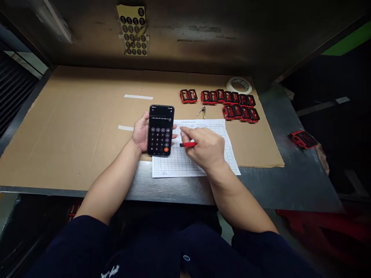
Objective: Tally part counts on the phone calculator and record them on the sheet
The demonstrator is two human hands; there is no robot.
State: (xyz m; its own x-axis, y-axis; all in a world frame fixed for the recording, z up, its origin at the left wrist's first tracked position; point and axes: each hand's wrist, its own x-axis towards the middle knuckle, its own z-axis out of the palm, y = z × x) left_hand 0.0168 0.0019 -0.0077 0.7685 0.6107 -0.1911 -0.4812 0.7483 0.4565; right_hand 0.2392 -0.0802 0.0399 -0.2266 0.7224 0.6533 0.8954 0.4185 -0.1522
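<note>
My left hand [140, 133] is wrapped round a black smartphone [161, 131], its fingertips showing along the right edge. A calculator with a row of summed numbers fills the screen. Just right of the phone, my right hand [204, 146] grips a red pen [189, 144] in curled fingers, with the index finger stretched toward the phone but apart from it. Under both hands lies a white printed form [228, 154] with a table grid, partly hidden by the phone and right hand. Some handwriting shows near its lower left corner.
Cardboard [78, 127] covers much of the metal bench [174, 189]. Several red-and-black frames [237, 98] lie at the back right beside a tape roll [239, 85]. Small metal tools [203, 112] lie behind the form. Another red-and-black piece [303, 139] sits far right. A sticker sheet [133, 33] hangs on the back panel.
</note>
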